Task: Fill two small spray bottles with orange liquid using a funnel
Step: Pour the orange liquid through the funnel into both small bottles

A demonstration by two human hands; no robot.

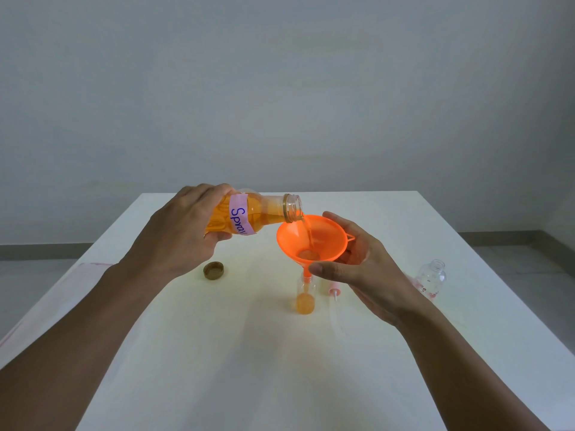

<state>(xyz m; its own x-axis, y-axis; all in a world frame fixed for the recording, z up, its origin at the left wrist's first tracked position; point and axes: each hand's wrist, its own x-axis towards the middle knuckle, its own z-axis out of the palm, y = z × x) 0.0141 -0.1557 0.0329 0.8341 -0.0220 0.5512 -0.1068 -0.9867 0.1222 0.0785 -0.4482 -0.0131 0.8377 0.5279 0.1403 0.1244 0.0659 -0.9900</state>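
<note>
My left hand (183,228) grips a clear bottle of orange liquid (261,214) with a pink label, tipped so its open mouth hangs over an orange funnel (311,239). A thin stream runs from the bottle into the funnel. The funnel's spout sits in the neck of a small clear spray bottle (306,295), which stands upright with orange liquid in its lower part. My right hand (361,269) cups the funnel's right side, thumb at the spout. A second small clear bottle (432,276) stands open at the right, with no liquid showing in it.
A brown bottle cap (213,270) lies upside down on the white table (249,353), left of the small bottle. A pink and white spray pump head (334,289) lies just right of it. Pink cloth shows at the table's left edge.
</note>
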